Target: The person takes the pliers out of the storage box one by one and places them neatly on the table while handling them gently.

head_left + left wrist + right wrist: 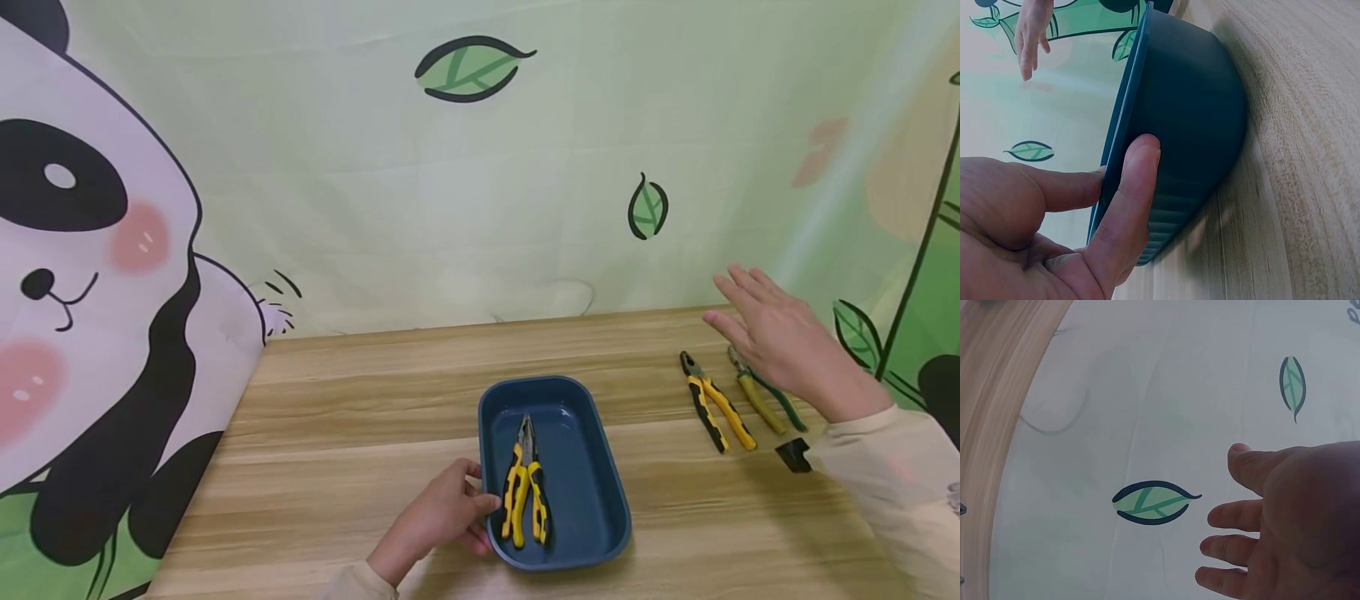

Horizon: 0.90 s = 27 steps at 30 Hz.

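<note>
Head view: your left fingers (pixel 468 468) grip the tray (pixel 588 483) at 8 o'clock, needle pliers (pixel 527 454) inside at 9; right fingers (pixel 742 296), straight and empty, hover by green pliers (pixel 759 402) at 2; likely sorting; a pick-up would call for lowering.

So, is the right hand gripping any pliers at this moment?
No, the right wrist view shows the right hand with its fingers extended and nothing held in them.
</note>
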Available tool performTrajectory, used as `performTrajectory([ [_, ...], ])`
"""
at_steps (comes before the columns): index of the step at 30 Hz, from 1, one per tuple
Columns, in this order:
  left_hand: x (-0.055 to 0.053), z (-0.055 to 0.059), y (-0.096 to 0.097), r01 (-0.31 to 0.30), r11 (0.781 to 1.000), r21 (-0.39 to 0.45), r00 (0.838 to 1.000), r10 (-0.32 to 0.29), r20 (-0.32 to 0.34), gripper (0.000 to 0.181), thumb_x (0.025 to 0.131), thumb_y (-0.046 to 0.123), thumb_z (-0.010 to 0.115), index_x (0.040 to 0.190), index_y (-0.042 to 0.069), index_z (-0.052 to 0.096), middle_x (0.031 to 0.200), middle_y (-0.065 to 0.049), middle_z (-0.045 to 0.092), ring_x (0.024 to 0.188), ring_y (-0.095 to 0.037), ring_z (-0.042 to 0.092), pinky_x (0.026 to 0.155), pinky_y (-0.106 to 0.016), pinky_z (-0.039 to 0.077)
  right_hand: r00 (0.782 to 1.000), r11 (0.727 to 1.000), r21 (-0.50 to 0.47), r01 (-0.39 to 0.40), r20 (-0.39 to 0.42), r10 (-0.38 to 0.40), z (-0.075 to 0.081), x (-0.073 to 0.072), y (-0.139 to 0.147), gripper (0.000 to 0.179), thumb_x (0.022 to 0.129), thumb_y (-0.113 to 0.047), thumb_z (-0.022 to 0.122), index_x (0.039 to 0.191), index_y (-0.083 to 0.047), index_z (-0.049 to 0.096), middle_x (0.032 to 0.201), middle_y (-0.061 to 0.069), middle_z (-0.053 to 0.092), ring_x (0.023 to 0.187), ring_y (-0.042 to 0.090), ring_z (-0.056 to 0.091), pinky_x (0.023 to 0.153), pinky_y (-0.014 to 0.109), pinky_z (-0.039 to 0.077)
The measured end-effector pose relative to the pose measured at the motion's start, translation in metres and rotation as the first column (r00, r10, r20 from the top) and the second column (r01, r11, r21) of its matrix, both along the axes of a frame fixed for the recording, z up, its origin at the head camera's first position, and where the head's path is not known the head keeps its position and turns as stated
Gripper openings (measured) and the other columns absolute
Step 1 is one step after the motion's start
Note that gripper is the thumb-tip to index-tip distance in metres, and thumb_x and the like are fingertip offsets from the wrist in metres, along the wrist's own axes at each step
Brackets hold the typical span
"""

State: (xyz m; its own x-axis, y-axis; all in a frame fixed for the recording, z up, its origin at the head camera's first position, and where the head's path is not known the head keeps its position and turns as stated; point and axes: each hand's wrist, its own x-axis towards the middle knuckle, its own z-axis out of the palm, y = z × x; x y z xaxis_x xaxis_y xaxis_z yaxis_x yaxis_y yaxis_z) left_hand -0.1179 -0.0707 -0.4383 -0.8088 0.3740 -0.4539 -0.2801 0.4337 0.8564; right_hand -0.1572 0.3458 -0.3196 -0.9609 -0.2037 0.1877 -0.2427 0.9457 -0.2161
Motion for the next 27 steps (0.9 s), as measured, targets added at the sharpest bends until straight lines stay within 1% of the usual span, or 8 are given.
performTrajectory([
  [4,0.000,0.000,0.000,-0.001,1.000,0.006,1.000,0.001,0.000,0.044,0.100,0.004,0.067,0.134,-0.010,0.042,0.093,-0.018,0.065,0.056,-0.019,0.067,0.052,-0.035,0.064,1.000,1.000,0.001,0.003,0.008,-0.003,0.000,0.000,-0.004,0.067,0.113,-0.037,0.040,0.157,0.012,0.025,0.162,0.038,0.015,0.150,0.056,0.011,0.121,0.071,0.015],
  [9,0.000,0.000,0.000,-0.003,1.000,0.018,1.000,0.003,-0.003,0.043,0.100,0.003,0.066,0.133,-0.010,0.041,0.093,-0.018,0.064,0.056,-0.020,0.067,0.053,-0.035,0.064,1.000,1.000,0.001,0.007,0.030,-0.007,-0.001,0.001,-0.009,0.069,0.114,-0.039,0.038,0.157,0.012,0.022,0.163,0.037,0.013,0.151,0.055,0.008,0.122,0.070,0.013],
  [15,0.001,-0.001,0.000,-0.002,1.000,0.027,1.000,0.002,-0.010,0.043,0.100,0.001,0.066,0.133,-0.011,0.041,0.092,-0.018,0.064,0.055,-0.020,0.067,0.052,-0.035,0.064,1.000,1.000,0.008,-0.005,0.024,0.005,-0.002,0.002,-0.016,0.069,0.113,-0.040,0.040,0.158,0.011,0.023,0.163,0.036,0.014,0.150,0.055,0.010,0.119,0.073,0.017],
  [21,0.000,-0.001,0.001,-0.001,1.000,0.018,1.000,0.001,-0.017,0.044,0.100,0.002,0.066,0.134,-0.010,0.042,0.091,-0.017,0.064,0.055,-0.020,0.067,0.052,-0.036,0.064,1.000,1.000,0.021,-0.008,0.010,0.007,-0.001,0.003,-0.024,0.068,0.113,-0.039,0.042,0.157,0.010,0.025,0.164,0.034,0.016,0.151,0.054,0.013,0.117,0.075,0.020],
  [24,0.000,0.000,0.001,0.000,1.000,0.012,1.000,0.000,-0.015,0.043,0.100,0.003,0.066,0.134,-0.010,0.042,0.091,-0.017,0.065,0.055,-0.020,0.067,0.053,-0.036,0.064,1.000,0.999,0.045,-0.008,0.011,0.007,0.000,0.003,-0.029,0.068,0.112,-0.040,0.042,0.158,0.009,0.026,0.165,0.032,0.016,0.151,0.052,0.014,0.116,0.076,0.022],
  [27,0.000,-0.001,0.001,0.002,1.000,0.013,1.000,-0.001,-0.013,0.043,0.100,0.003,0.066,0.133,-0.010,0.042,0.091,-0.017,0.065,0.055,-0.020,0.067,0.052,-0.036,0.064,1.000,0.999,0.049,-0.018,0.009,0.018,0.000,0.004,-0.035,0.068,0.112,-0.039,0.044,0.157,0.009,0.027,0.165,0.032,0.017,0.151,0.052,0.015,0.117,0.074,0.022],
])
